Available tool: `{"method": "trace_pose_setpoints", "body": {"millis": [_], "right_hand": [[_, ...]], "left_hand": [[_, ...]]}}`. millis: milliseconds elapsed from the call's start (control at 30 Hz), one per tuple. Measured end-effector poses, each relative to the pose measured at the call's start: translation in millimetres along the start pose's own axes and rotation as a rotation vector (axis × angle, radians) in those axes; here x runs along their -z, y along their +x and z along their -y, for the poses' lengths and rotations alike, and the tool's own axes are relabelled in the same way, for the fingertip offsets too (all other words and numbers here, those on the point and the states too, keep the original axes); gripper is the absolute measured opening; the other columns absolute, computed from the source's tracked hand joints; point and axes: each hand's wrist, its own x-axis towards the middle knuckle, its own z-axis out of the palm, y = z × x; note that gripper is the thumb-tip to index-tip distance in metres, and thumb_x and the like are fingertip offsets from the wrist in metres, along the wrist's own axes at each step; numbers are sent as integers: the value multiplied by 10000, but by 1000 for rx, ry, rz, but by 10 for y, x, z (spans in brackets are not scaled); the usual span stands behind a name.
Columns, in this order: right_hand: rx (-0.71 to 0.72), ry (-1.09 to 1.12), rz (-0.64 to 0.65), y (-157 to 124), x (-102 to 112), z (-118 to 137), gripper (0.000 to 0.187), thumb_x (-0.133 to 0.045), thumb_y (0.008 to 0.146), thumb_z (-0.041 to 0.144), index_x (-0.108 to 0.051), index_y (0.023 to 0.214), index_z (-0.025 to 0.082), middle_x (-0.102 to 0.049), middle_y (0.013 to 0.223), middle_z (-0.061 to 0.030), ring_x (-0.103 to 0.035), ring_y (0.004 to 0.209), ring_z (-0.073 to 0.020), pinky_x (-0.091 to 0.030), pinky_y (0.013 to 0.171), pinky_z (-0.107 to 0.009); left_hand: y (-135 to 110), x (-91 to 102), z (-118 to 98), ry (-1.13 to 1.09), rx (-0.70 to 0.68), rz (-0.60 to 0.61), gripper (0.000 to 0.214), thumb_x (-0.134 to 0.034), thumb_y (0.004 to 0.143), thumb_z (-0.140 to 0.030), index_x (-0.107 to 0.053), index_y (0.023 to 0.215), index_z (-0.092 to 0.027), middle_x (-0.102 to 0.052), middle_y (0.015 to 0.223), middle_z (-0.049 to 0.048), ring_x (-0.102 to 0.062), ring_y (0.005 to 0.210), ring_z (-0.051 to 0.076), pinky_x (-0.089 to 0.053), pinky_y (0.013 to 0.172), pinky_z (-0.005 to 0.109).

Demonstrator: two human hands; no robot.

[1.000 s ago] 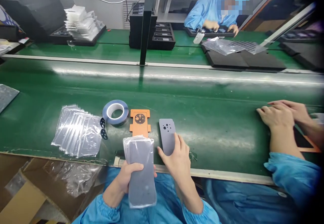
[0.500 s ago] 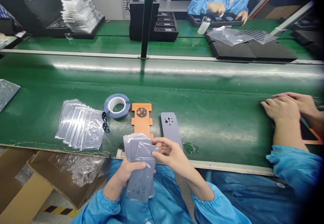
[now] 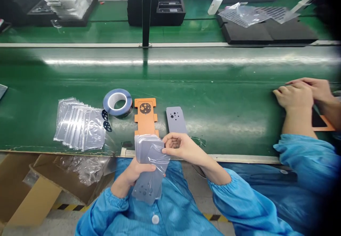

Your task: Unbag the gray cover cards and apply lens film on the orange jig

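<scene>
My left hand (image 3: 134, 173) is closed round a stack of grey phone back panels in clear plastic sleeves (image 3: 147, 182), thumb on top, just over my lap. My right hand (image 3: 182, 146) pinches the upper right edge of the top plastic sleeve (image 3: 157, 155), which sits askew on the stack. Just beyond the stack, an orange jig (image 3: 145, 122) with a round hole-patterned black piece lies at the table edge. To its right rests a bare grey phone back panel (image 3: 176, 119) with camera holes, its lower end hidden behind my right hand.
Left of the jig stand a blue tape roll (image 3: 108, 102) and fanned clear sleeves (image 3: 80, 125) with two black hole-patterned pieces (image 3: 107, 126). A co-worker's hands (image 3: 298, 94) rest on the right. Below left is an open cardboard box (image 3: 39, 200). Black trays (image 3: 170, 10) stand across the divider.
The view has tilted down and shifted slightly. My right hand has drawn the top sleeve a little to the right across the stack; my left hand keeps its hold.
</scene>
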Motion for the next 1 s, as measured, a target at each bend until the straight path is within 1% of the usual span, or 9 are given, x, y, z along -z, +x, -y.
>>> {"method": "trace_pose_setpoints", "body": {"millis": [267, 400, 600, 667, 733, 767, 833, 933, 1000], "right_hand": [[70, -83, -94, -104, 27, -34, 190, -710, 842, 362, -765, 902, 191, -769, 915, -55, -708, 846, -201, -563, 798, -322], [67, -57, -132, -112, 57, -77, 252, -685, 861, 396, -761, 978, 187, -766, 964, -68, -702, 890, -215, -561, 822, -341], [31, -42, -141, -95, 38, -51, 342, -693, 849, 452, -731, 1036, 168, -711, 822, -48, -649, 748, -178, -541, 723, -331], [77, -150, -162, -91, 10, -11, 372, -753, 797, 436, -723, 1070, 184, -702, 875, -51, -632, 776, -181, -531, 736, -335], [161, -278, -174, -79, -23, 44, 556, -821, 720, 425, -671, 1213, 219, -688, 1060, -74, -628, 911, -212, -522, 807, -355], [194, -325, -148, -66, -39, 75, 691, -857, 670, 420, -623, 1295, 239, -663, 1170, -85, -618, 996, -234, -514, 855, -368], [203, -363, 25, -27, -65, 134, 845, -899, 596, 401, -571, 1360, 254, -639, 1257, -84, -611, 1075, -264, -506, 897, -377], [102, -289, 333, 38, -70, 170, 598, -891, 604, 368, -690, 1143, 205, -721, 1048, -44, -667, 932, -245, -528, 797, -330], [22, -162, 339, 56, -51, 139, 460, -879, 623, 375, -706, 991, 161, -732, 920, -34, -678, 836, -223, -529, 720, -299]], "left_hand": [[-5, 11, 19, -6, 50, -25, 446, -820, 642, -257, -681, 1038, -105, -776, 803, 120, -738, 714, 293, -569, 644, 377], [-6, -1, -5, -19, 59, -70, 474, -817, 624, -273, -669, 1044, -112, -773, 781, 118, -739, 712, 312, -570, 649, 405], [-17, 28, 6, 33, 43, -158, 421, -795, 625, -226, -684, 1018, -122, -772, 792, 101, -732, 696, 292, -550, 655, 380], [-19, 21, 2, 14, 62, -135, 390, -765, 635, -226, -691, 1002, -118, -769, 760, 100, -730, 682, 293, -549, 655, 384], [-19, -9, -21, -1, 113, -51, 366, -724, 644, -225, -704, 990, -109, -760, 711, 99, -728, 656, 292, -551, 655, 393], [-19, -31, -41, -2, 152, 8, 369, -705, 647, -219, -710, 999, -108, -756, 695, 96, -727, 643, 289, -552, 658, 396], [-26, -72, -100, 13, 243, 136, 416, -691, 651, -196, -709, 1060, -124, -758, 702, 82, -728, 631, 282, -555, 677, 405], [-71, -67, -228, 2, 353, 296, 451, -740, 705, -286, -694, 1134, -154, -768, 765, 79, -740, 684, 291, -556, 715, 415], [-132, 3, -322, -46, 337, 320, 504, -721, 754, -528, -718, 1063, -130, -759, 746, 92, -738, 727, 295, -555, 726, 398]]}}
